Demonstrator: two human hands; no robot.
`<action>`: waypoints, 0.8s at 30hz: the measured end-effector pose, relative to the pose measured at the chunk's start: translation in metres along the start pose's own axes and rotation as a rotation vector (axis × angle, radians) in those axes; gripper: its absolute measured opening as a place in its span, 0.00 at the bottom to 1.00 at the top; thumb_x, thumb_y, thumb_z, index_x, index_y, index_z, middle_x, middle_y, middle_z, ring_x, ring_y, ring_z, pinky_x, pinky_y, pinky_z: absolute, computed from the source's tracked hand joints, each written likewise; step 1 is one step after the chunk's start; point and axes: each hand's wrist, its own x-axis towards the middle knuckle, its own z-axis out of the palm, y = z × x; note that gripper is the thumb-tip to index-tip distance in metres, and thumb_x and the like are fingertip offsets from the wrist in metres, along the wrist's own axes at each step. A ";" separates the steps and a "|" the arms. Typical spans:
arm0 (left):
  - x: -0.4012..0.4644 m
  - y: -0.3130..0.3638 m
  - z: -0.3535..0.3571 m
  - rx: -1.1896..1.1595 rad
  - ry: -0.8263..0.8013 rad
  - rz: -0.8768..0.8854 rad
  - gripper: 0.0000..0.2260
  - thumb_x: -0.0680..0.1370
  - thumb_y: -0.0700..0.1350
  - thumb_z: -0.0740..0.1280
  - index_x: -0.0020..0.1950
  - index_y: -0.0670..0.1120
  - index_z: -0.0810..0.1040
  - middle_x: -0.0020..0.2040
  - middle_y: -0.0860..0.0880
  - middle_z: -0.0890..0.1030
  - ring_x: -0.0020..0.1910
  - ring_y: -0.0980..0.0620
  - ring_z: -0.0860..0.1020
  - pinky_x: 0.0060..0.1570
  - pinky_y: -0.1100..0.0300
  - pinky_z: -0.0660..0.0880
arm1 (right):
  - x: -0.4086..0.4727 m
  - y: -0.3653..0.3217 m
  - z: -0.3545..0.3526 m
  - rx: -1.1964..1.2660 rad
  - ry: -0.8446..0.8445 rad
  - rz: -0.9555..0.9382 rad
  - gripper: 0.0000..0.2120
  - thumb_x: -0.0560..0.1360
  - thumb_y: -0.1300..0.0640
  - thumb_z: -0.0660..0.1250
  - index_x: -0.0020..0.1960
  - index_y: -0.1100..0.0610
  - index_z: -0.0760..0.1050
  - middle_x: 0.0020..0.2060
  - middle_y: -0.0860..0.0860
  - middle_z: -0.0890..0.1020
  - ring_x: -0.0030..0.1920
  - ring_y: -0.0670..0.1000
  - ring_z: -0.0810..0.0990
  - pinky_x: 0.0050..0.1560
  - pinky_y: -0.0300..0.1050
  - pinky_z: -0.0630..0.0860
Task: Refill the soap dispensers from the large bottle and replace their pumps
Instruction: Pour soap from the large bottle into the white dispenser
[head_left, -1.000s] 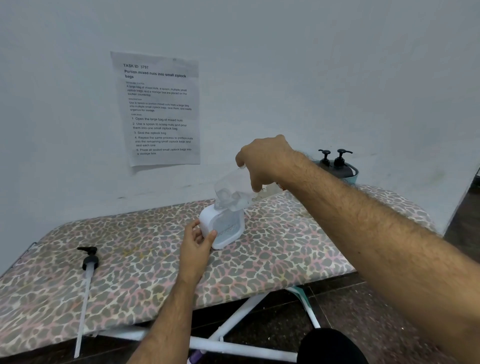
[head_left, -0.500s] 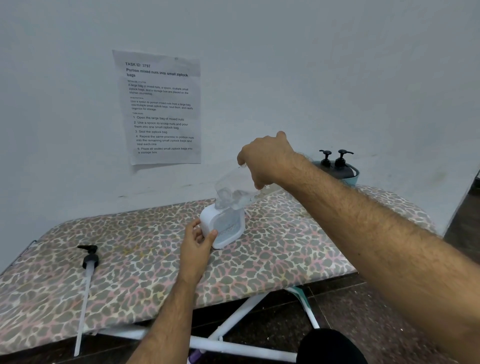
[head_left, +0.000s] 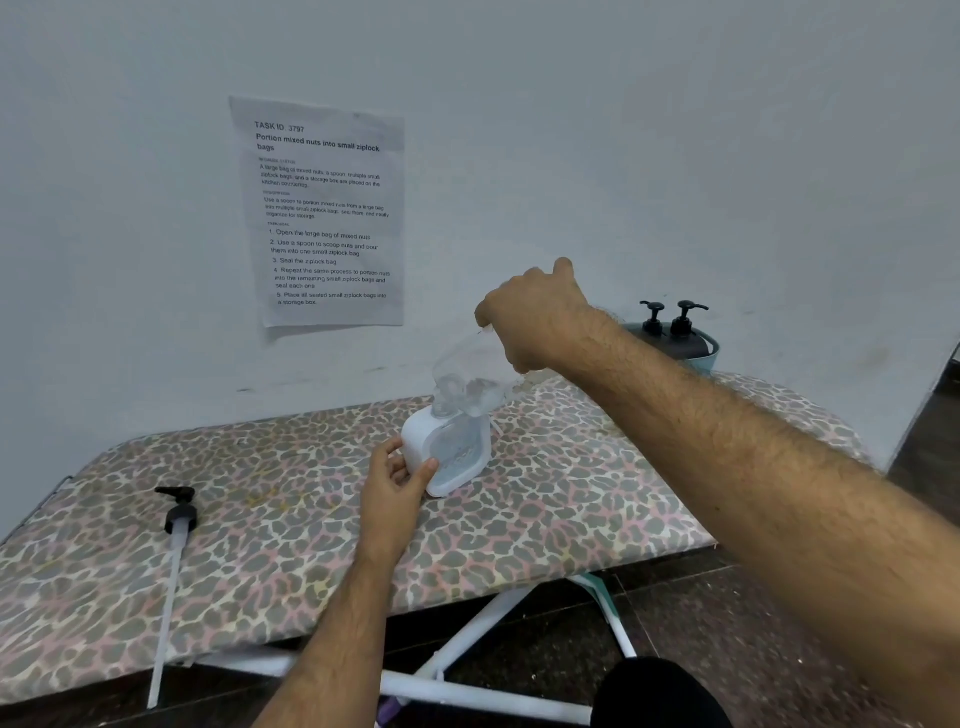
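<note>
Here, clear plastic bottle (head_left: 470, 371) meets rounded white dispenser (head_left: 447, 449).

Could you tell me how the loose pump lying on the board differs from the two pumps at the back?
The loose pump lies flat on the board, long dip tube exposed; the back pumps stand upright, fitted on dark bottles in a teal tub. The loose pump sits far left, the back pumps far right. All have black heads.

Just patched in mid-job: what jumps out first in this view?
At the middle of the leopard-print board, the right hand tips a clear large bottle mouth-down over a white dispenser, which the left hand steadies. A black pump with its long tube lies loose at the board's left; two black-pumped bottles stand far right by the wall.
</note>
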 end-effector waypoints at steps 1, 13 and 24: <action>0.000 -0.001 0.000 -0.003 0.000 -0.001 0.23 0.75 0.49 0.73 0.67 0.55 0.69 0.59 0.48 0.79 0.56 0.51 0.80 0.53 0.48 0.81 | 0.000 0.000 0.000 -0.002 0.002 0.000 0.25 0.72 0.58 0.73 0.68 0.46 0.72 0.56 0.49 0.79 0.58 0.55 0.75 0.67 0.62 0.61; 0.002 -0.003 -0.001 0.010 0.000 -0.001 0.25 0.75 0.49 0.74 0.68 0.53 0.69 0.60 0.47 0.79 0.57 0.50 0.80 0.52 0.51 0.81 | 0.000 -0.002 0.000 -0.020 0.029 0.002 0.22 0.76 0.62 0.64 0.68 0.47 0.72 0.54 0.50 0.78 0.56 0.54 0.75 0.67 0.63 0.61; 0.004 -0.006 -0.002 0.025 -0.001 -0.003 0.23 0.73 0.52 0.75 0.65 0.58 0.70 0.59 0.48 0.80 0.56 0.50 0.80 0.53 0.45 0.81 | 0.004 -0.004 -0.002 -0.034 0.038 -0.002 0.23 0.76 0.63 0.63 0.67 0.47 0.73 0.55 0.49 0.78 0.55 0.54 0.75 0.66 0.61 0.63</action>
